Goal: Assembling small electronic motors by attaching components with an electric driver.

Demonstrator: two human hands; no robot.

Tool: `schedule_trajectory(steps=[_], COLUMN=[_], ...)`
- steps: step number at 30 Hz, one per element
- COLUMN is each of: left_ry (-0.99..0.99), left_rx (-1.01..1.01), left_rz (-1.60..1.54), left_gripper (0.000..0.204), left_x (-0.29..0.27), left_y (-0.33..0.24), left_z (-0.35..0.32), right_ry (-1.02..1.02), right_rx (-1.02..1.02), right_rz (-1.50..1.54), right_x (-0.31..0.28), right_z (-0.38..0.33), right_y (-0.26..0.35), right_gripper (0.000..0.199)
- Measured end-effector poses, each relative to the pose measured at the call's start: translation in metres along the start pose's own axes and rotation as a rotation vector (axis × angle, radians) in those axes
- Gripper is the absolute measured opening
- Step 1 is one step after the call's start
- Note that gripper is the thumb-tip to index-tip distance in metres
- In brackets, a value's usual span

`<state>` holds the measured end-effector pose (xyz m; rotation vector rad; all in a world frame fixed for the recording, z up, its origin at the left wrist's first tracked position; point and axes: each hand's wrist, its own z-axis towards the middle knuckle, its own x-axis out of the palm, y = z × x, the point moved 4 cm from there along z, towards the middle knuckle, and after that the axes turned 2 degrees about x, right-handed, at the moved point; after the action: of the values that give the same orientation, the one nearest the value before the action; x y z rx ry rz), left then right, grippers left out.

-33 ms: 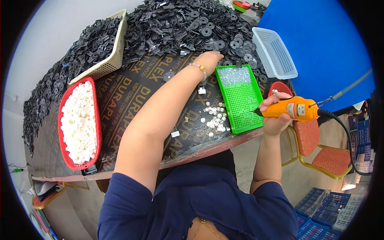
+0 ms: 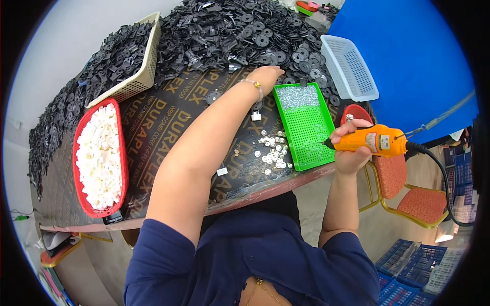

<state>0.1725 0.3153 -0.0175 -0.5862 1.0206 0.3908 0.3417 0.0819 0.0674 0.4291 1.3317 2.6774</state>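
My right hand is wrapped round an orange electric screwdriver. Its dark tip points left, over the near right part of a green perforated tray. Small silvery screws lie heaped at the tray's far end. My left hand reaches out to the near edge of a pile of black plastic discs and parts; its fingers are mostly hidden behind the hand. Under my left wrist sits a black part with a white block. Small round metal-and-white pieces lie scattered left of the tray.
A red basket of white plastic pieces stands at the left, near a cream basket among black parts. Right of the pile is a pale blue basket. A red dish lies beside the green tray. The screwdriver's cable hangs at the right.
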Motion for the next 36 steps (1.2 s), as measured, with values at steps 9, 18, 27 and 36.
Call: schedule_trajectory(steps=[9,18,27,36], left_ry=[0.489,0.473,-0.205,-0.216], left_rx=[-0.029,-0.041,-0.214,-0.693], left_rz=[0.247,0.316,-0.128,-0.86], left_gripper=[0.028,0.02,0.016,0.01], left_x=[-0.006,-0.007,-0.085,-0.132], left_y=[-0.014,-0.023,-0.015,-0.057], left_z=[0.023,0.02,-0.034,-0.208], right_ry=[-0.065,-0.045,-0.028,0.004], right_rx=[-0.018,-0.035,-0.077,-0.032], right_rz=[-0.011,-0.004,0.044,0.112], right_x=[-0.015,-0.014,-0.011,0.011], right_z=[-0.003,-0.003,-0.001,-0.004], right_y=[0.009,0.012,0.012,0.014], right_gripper=[0.08,0.078,0.077,0.079])
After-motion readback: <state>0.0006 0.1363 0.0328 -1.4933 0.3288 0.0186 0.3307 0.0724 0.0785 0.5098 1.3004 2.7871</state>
